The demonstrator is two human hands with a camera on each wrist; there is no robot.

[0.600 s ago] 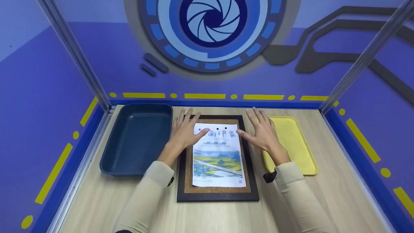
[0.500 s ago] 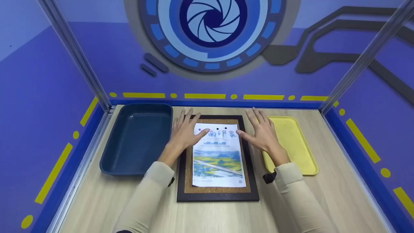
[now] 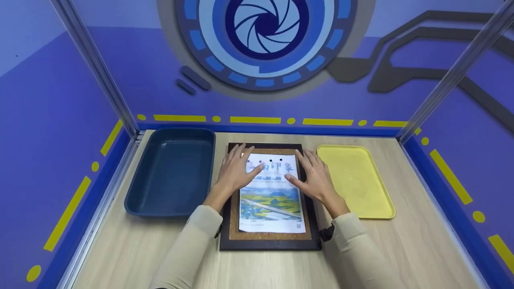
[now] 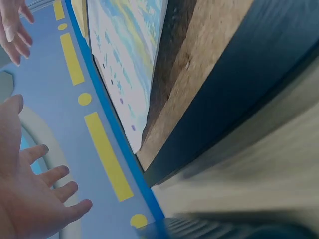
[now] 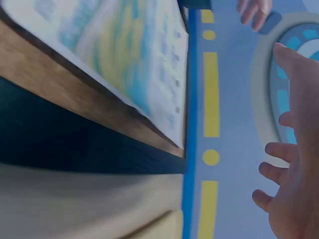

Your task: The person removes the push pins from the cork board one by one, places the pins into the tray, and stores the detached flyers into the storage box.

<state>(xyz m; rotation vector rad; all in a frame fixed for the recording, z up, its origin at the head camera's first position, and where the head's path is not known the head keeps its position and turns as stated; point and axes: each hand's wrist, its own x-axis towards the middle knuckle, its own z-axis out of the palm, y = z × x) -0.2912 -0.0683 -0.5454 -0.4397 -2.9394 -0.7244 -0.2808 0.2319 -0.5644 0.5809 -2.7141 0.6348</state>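
A printed poster (image 3: pixel 271 204) with a landscape picture lies on a cork board (image 3: pixel 271 236) in a dark frame. Several small dots, some black and some pinkish, line the poster's top; they look like pushpins. Over the board's upper left corner is my left hand (image 3: pixel 236 168), fingers spread and holding nothing. My right hand (image 3: pixel 315 174) is over the upper right side, its fingers likewise apart and without a thing in them. Both wrist views show the left hand (image 4: pixel 37 194) and the right hand (image 5: pixel 299 139) raised above the board, apart from the poster.
To the left of the board stands a deep dark blue tray (image 3: pixel 170 210). A shallow yellow tray (image 3: pixel 361 180) lies at its right on the wooden table (image 3: pixel 265 269). Blue panels (image 3: pixel 265 102) enclose the back and sides.
Both hands have come nearer to me and closer together over the board. My right hand has moved left, away from the yellow tray. The poster and board stay put.
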